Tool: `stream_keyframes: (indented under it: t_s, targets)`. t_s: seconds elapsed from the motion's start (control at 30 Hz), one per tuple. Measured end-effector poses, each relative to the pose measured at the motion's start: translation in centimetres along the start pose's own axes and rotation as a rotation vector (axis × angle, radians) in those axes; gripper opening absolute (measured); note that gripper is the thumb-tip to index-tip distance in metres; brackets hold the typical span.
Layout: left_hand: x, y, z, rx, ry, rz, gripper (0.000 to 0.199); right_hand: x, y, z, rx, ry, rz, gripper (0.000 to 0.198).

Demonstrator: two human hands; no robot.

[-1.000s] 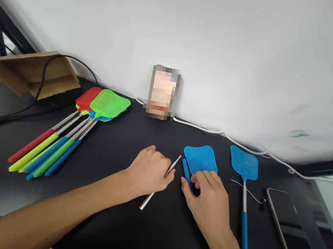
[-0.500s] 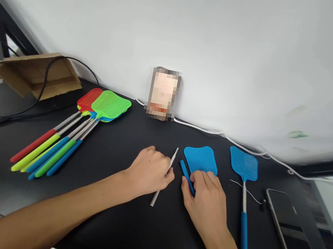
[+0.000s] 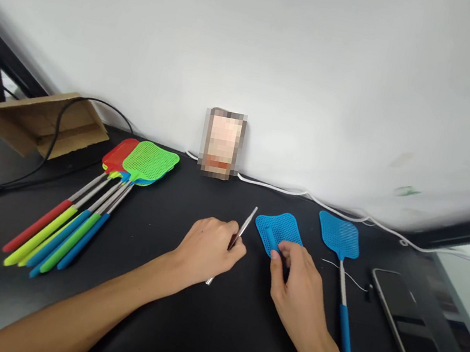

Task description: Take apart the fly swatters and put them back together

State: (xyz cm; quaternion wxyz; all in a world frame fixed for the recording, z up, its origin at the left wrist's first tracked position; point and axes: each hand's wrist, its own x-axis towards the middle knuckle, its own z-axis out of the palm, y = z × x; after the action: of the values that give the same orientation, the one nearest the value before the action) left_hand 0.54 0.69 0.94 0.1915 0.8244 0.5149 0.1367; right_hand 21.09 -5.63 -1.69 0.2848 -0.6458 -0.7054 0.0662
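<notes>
My left hand [image 3: 209,250] is closed around a thin metal rod [image 3: 249,221], whose ends stick out above and below the fingers. A short distance to the right, the thumb and fingers of my right hand [image 3: 300,284] pinch a blue tube-like handle [image 3: 269,238]; the fingers hide its lower end. Behind that handle lies a loose blue fly swatter head [image 3: 292,225], perforated, partly covered by my right fingers. A whole blue fly swatter [image 3: 341,280] lies to the right of my right hand.
Several coloured fly swatters [image 3: 87,211] lie stacked at left, beside an open cardboard box [image 3: 48,122] and a black cable [image 3: 58,126]. A phone [image 3: 411,325] lies far right. Against the wall leans a blurred-out object [image 3: 222,143], with a white cable [image 3: 269,187] running along the wall.
My right hand has moved the blue handle so that it now overlaps the loose swatter head. In my left hand the metal rod has tilted further to the right.
</notes>
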Motion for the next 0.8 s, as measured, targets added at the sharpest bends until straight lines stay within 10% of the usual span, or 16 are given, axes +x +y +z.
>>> stream_keyframes:
  t_s: [0.4,0.8]
  targets:
    - [1.2,-1.2,1.0,-1.368,0.108,-0.130,0.017,-0.2,-1.6,-1.3,0.147,-0.080,-0.033,0.034]
    - [1.6,-0.8,0.2,-1.595,0.321,-0.204,0.021,-0.6,-1.4,-1.1,0.223,0.070,-0.194,0.025]
